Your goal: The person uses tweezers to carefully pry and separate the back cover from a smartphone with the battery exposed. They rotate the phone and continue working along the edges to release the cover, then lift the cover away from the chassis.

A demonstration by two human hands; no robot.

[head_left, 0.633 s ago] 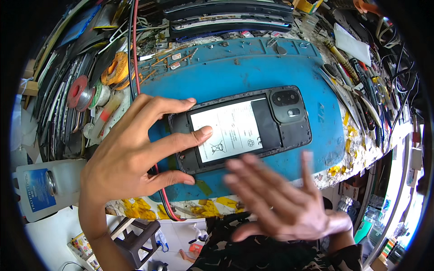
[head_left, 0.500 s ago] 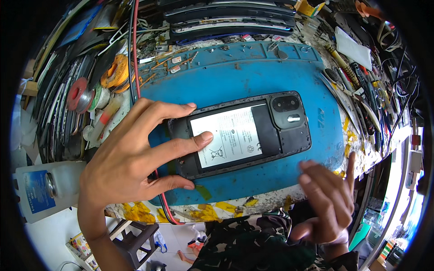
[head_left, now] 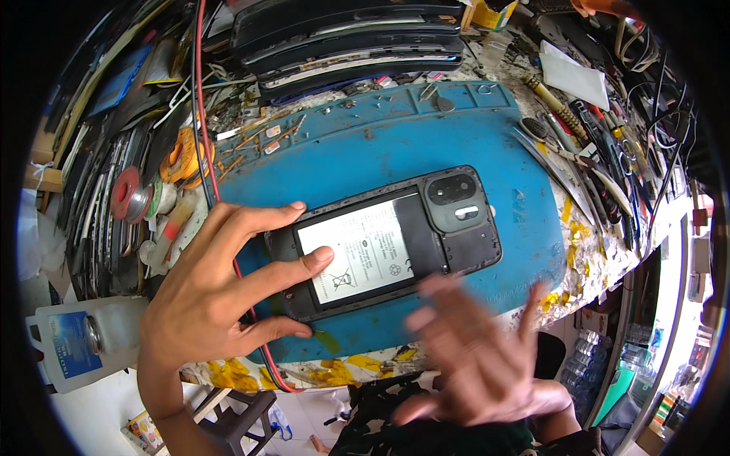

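A smartphone (head_left: 426, 254) with its back cover off lies slightly tilted on a blue work mat (head_left: 365, 163). Its white-labelled battery (head_left: 363, 266) and black camera block (head_left: 454, 199) show. My left hand (head_left: 217, 285) spans the phone's left end: one finger at the far edge, another pressed on the battery label, the thumb by the near edge. My right hand (head_left: 483, 353), smeared by motion, hovers over the mat's near edge just below the phone. Its fingers are spread and I see nothing in them.
Stacked dark phone panels (head_left: 350, 45) stand behind the mat. Solder spools (head_left: 131, 195) and more panels crowd the left, above a plastic bottle (head_left: 84, 338). Tweezers and hand tools (head_left: 570, 137) lie at the right. A red and black cable (head_left: 207, 144) runs past my left hand.
My right hand has swung left, closer to the phone's near edge. The left hand keeps its hold on the phone. The whole view has shifted a little.
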